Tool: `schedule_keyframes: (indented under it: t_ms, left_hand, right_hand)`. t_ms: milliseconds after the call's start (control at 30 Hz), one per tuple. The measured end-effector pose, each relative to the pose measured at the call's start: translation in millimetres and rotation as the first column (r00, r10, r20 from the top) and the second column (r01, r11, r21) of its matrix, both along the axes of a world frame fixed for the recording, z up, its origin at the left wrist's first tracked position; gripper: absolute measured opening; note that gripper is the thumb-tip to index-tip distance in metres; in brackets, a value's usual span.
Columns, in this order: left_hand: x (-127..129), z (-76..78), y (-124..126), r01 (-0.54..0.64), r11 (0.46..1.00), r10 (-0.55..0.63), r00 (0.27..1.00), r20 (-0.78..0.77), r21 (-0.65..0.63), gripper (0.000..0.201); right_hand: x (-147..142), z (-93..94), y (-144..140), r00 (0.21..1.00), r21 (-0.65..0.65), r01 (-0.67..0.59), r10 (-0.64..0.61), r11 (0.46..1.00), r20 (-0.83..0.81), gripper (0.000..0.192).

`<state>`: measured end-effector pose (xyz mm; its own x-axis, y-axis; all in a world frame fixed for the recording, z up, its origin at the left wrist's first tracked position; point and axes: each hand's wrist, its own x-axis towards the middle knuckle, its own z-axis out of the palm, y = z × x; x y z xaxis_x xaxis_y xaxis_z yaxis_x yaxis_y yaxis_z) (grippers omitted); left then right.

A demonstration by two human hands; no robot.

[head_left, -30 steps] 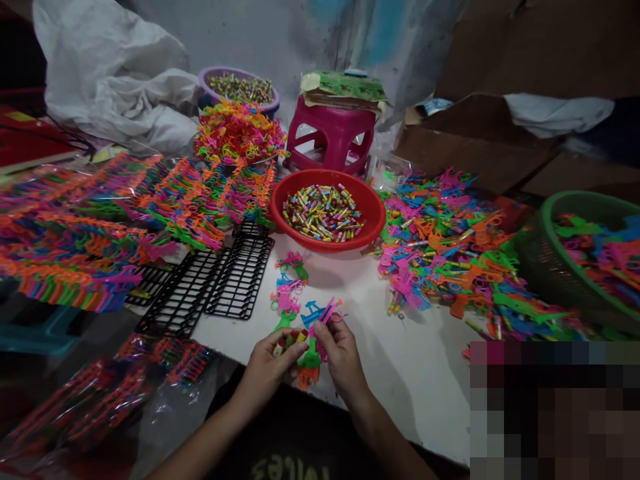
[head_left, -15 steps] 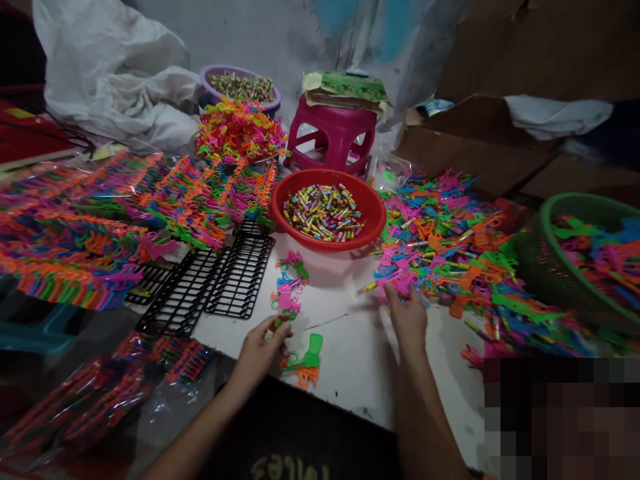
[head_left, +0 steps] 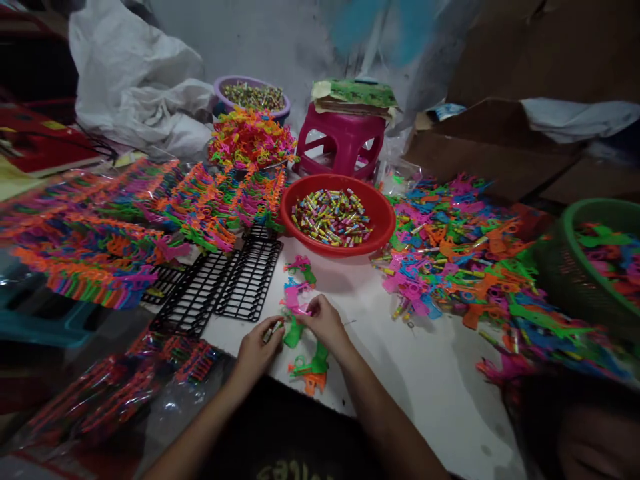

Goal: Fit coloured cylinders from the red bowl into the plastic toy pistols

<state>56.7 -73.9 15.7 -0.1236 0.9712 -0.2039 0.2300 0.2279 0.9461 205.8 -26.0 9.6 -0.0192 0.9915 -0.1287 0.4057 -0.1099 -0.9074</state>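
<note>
My right hand [head_left: 326, 321] pinches a pink toy gun [head_left: 299, 308] at the near end of a short row of plastic toy guns [head_left: 299, 275] on the white table [head_left: 425, 373]. My left hand [head_left: 256, 348] is curled beside it, pinching a small pale stick [head_left: 273, 327], its fingertips against a green toy gun [head_left: 293, 332]. A green and an orange toy gun [head_left: 313, 373] lie just below my right wrist. The red bowl [head_left: 386, 223] of small coloured sticks stands behind the row.
A big loose pile of toy guns [head_left: 450, 247] spreads to the right, reaching a green basket [head_left: 583, 217]. Black grids [head_left: 235, 280] and bagged toy strips [head_left: 100, 233] fill the left. A pink stool [head_left: 345, 140], a purple bowl [head_left: 220, 87] and cardboard [head_left: 480, 140] stand behind. Another person's head [head_left: 575, 427] shows at bottom right.
My right hand reached out to the loose pile on the right, then came back to the small row holding a pink toy gun. My left hand stayed near the green toy gun.
</note>
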Motion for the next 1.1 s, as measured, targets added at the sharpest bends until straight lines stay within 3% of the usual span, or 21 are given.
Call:
schedule_keyframes:
  t_ms: [100,200,267,333,433,500,567,633,733,800,867,933,1033,1100]
  left_hand:
    - [5,4.3,3,0.033,0.999,-0.029,0.994,0.106,-0.032,0.030]
    - [17,14.4,3,0.072,0.993,-0.044,0.961,0.274,-0.092,0.037]
    - [26,22.7,2,0.122,0.983,-0.062,0.924,0.378,-0.136,0.038]
    - [33,30.4,0,0.160,0.973,-0.069,0.889,0.452,-0.167,0.037]
    - [40,39.3,-4,0.151,0.967,-0.025,0.861,0.508,-0.207,0.035]
    - [38,43.8,-6,0.156,0.960,0.005,0.823,0.568,-0.234,0.031]
    - [34,47.6,-7,0.242,0.936,-0.012,0.747,0.665,-0.255,0.027]
    - [29,50.4,-8,0.389,0.884,-0.047,0.626,0.778,-0.259,0.026]
    - [30,50.8,-11,0.535,0.804,-0.032,0.476,0.879,-0.260,0.031]
    - [34,48.3,-14,0.552,0.792,-0.018,0.447,0.895,-0.260,0.033]
    - [36,44.5,-15,0.528,0.808,-0.044,0.497,0.867,-0.261,0.032]
    - [35,40.5,-14,0.476,0.835,-0.095,0.619,0.780,-0.276,0.030]
    - [29,36.2,-13,0.327,0.905,-0.108,0.795,0.597,-0.271,0.032]
    - [27,35.2,-13,0.268,0.931,-0.098,0.837,0.538,-0.248,0.032]
  right_hand:
    - [20,6.2,1,0.901,-0.166,0.030,-0.098,0.986,-0.422,0.028]
    - [34,17.7,-6,0.752,-0.240,0.099,-0.231,0.966,-0.618,0.044]
    - [35,25.6,-14,0.699,-0.250,0.087,-0.238,0.964,-0.674,0.042]
    - [31,32.0,-23,0.680,-0.227,0.074,-0.215,0.971,-0.701,0.028]
    - [23,37.5,-33,0.653,-0.180,0.067,-0.179,0.981,-0.736,0.018]
    - [22,38.8,-36,0.588,-0.173,0.028,-0.156,0.984,-0.794,0.018]
    - [24,38.4,-38,0.496,-0.186,-0.041,-0.141,0.982,-0.857,0.025]
    - [25,37.4,-39,0.435,-0.212,-0.119,-0.141,0.970,-0.889,0.036]
    - [22,37.7,-44,0.427,-0.265,-0.328,-0.108,0.907,-0.898,0.044]
    - [17,40.1,-47,0.404,-0.284,-0.408,-0.108,0.868,-0.909,0.044]
    - [14,43.5,-47,0.387,-0.306,-0.343,-0.163,0.888,-0.908,0.035]
    - [15,46.4,-44,0.403,-0.317,-0.166,-0.229,0.934,-0.886,0.024]
    - [22,46.3,-39,0.520,-0.212,0.127,-0.247,0.969,-0.818,0.017]
    - [26,43.4,-38,0.623,-0.109,0.227,-0.230,0.968,-0.748,0.015]
